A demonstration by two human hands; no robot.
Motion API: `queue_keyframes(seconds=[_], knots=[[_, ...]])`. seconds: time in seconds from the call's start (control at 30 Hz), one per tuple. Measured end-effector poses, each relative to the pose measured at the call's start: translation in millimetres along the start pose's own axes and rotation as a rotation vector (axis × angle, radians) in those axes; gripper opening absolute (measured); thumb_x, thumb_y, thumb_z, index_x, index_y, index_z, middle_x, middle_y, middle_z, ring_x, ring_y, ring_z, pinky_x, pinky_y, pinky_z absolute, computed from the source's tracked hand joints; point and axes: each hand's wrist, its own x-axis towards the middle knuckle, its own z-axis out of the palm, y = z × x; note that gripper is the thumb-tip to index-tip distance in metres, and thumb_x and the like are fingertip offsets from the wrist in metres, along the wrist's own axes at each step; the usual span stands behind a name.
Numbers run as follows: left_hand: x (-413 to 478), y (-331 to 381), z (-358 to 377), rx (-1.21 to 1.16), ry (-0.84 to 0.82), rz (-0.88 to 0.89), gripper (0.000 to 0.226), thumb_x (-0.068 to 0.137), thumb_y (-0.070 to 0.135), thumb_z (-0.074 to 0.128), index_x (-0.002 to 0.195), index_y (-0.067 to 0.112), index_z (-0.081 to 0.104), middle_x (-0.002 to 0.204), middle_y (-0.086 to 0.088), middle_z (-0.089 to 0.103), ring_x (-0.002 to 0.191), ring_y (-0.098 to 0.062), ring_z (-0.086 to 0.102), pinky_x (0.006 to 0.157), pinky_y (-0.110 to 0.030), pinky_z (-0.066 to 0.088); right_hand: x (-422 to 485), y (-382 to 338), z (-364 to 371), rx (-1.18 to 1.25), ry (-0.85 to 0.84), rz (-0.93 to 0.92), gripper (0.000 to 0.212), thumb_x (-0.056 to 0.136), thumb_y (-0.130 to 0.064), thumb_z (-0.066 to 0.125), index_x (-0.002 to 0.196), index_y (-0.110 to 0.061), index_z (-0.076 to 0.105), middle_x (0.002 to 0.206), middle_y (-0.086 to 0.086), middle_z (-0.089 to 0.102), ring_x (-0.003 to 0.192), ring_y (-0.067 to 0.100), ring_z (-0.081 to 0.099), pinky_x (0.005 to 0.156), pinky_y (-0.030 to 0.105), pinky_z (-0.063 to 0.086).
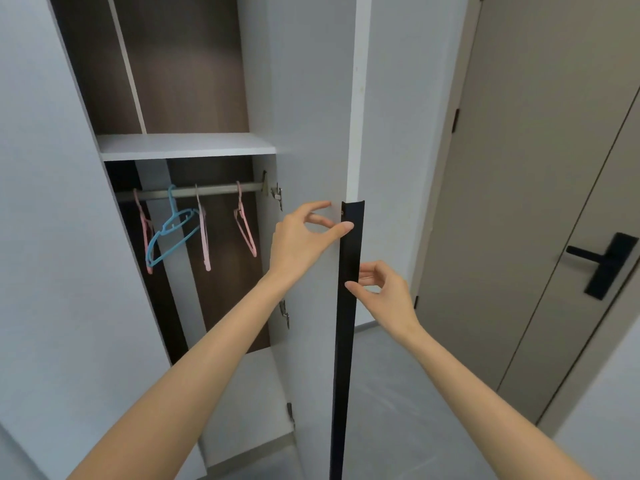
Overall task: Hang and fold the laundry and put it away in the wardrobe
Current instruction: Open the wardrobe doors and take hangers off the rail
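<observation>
The wardrobe stands open, and its white right door (311, 98) is swung out edge-on toward me. A long black handle strip (343, 358) runs down the door's edge. My left hand (298, 240) is on the door's inner side; its thumb tip touches the strip and its index fingertip touches the door face. My right hand (384, 292) is lower, on the outer side, and pinches the strip between thumb and curled fingers. Inside, a metal rail (214, 190) carries a blue hanger (171, 233) and three bare pink hangers (246, 233). No laundry is in view.
A white shelf (187, 147) sits above the rail, with a divided compartment over it. The wardrobe's left door (41, 202) is close on my left. A beige room door (519, 202) with a black lever handle (606, 263) stands to the right. Grey floor (398, 393) lies below.
</observation>
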Motion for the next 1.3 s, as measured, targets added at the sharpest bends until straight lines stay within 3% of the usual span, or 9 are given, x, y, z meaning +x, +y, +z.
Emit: queue_keyframes(seconds=[0.1,0.23,0.53,0.6,0.67,0.87,1.03,1.2,1.3], knots=[[-1,-6,-5,-0.044,-0.047,0.012,0.048,0.079,0.050,0.068,0.122,0.034,0.057,0.089,0.019,0.067,0.080,-0.003,0.066,0.091,-0.036,0.053,-14,0,8,-0.012,0.046,-0.102,0.033,0.086,-0.012,0.067,0.117,-0.018,0.058,0.111,-0.010,0.058,0.098,0.005,0.057,0.075,0.012,0.051],[-4,-18,-23,-0.055,-0.050,0.047,0.038,0.089,0.035,0.061,0.126,0.028,0.056,0.099,0.016,0.064,0.090,0.010,0.059,0.079,-0.003,0.045,-23,-7,19,-0.022,0.178,-0.288,0.023,0.088,-0.013,0.064,0.106,-0.026,0.057,0.100,-0.013,0.055,0.086,0.005,0.057,0.068,0.009,0.045],[-4,-92,-117,0.121,0.222,-0.070,0.034,0.094,0.015,0.053,0.128,0.023,0.054,0.112,0.011,0.057,0.093,0.016,0.051,0.070,0.009,0.033,-7,-38,106,-0.045,-0.248,-0.376,0.018,0.090,-0.012,0.059,0.105,-0.023,0.060,0.094,-0.012,0.062,0.086,0.001,0.059,0.076,0.009,0.048],[-3,-114,-146,0.147,0.302,-0.132,0.035,0.095,0.016,0.052,0.129,0.026,0.052,0.122,0.008,0.056,0.104,0.005,0.051,0.077,0.004,0.037,4,-40,137,-0.032,-0.283,-0.340,0.019,0.089,-0.006,0.059,0.104,-0.018,0.061,0.095,-0.007,0.064,0.083,0.003,0.059,0.075,0.009,0.047],[-2,-136,-177,0.189,0.364,-0.164,0.038,0.095,0.017,0.052,0.132,0.027,0.049,0.132,0.004,0.051,0.114,-0.002,0.046,0.096,-0.014,0.041,18,-41,172,-0.009,-0.306,-0.298,0.019,0.088,-0.005,0.059,0.103,-0.017,0.062,0.096,-0.005,0.065,0.081,0.006,0.059,0.075,0.009,0.046],[14,-189,-256,0.533,0.362,-0.181,0.052,0.097,0.024,0.049,0.146,0.028,0.031,0.155,-0.001,0.022,0.143,-0.024,0.017,0.114,-0.038,0.019,78,-50,289,0.093,-0.366,-0.131,0.027,0.090,-0.009,0.060,0.116,-0.018,0.060,0.111,-0.010,0.062,0.086,-0.005,0.060,0.077,0.006,0.049],[38,-232,-308,0.908,0.193,-0.248,0.062,0.098,0.035,0.041,0.150,0.033,0.008,0.159,0.000,-0.011,0.144,-0.034,-0.015,0.117,-0.050,0.005,123,-65,380,0.093,-0.436,-0.124,0.037,0.093,-0.012,0.058,0.129,-0.017,0.053,0.122,-0.010,0.055,0.089,-0.006,0.056,0.065,-0.004,0.040],[56,-279,-342,1.170,0.043,-0.282,0.066,0.099,0.042,0.032,0.148,0.034,-0.011,0.155,-0.003,-0.026,0.141,-0.038,-0.022,0.116,-0.057,0.007,145,-80,456,0.091,-0.531,-0.072,0.053,0.093,-0.014,0.058,0.142,-0.018,0.040,0.143,-0.001,0.046,0.127,0.014,0.047,0.090,0.014,0.036],[62,-300,-355,1.235,0.001,-0.284,0.069,0.098,0.045,0.029,0.145,0.034,-0.020,0.153,-0.004,-0.030,0.140,-0.039,-0.023,0.115,-0.058,0.008,152,-84,484,0.103,-0.555,-0.053,0.053,0.094,-0.014,0.056,0.143,-0.016,0.036,0.141,-0.001,0.048,0.129,0.016,0.046,0.093,0.019,0.035]])
